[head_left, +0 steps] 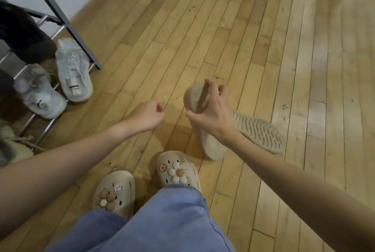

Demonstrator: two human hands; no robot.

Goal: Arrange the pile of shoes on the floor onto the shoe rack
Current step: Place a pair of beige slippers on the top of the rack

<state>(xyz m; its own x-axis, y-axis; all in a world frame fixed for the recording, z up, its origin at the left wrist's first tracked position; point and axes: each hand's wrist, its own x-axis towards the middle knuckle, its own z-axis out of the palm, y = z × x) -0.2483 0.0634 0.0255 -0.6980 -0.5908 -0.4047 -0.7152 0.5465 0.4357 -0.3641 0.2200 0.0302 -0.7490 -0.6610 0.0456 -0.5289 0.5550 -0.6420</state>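
My right hand (211,109) grips a pair of beige slip-on shoes (215,144) by their heels, above the wooden floor in the middle of the view. One shoe shows its ridged sole (257,130), turned to the right. My left hand (148,114) hovers just left of them with curled fingers and holds nothing. The dark metal shoe rack (60,18) stands at the left edge. Two white sneakers (74,71) (41,93) rest on its lowest bars, and a black shoe (24,34) sits on the level above them.
A tan fuzzy shoe with laces (12,144) lies at the rack's near end, at the left edge. My feet in beige clogs with flower charms (176,170) (115,191) stand at the bottom centre. Bare wooden floor stretches to the right and beyond.
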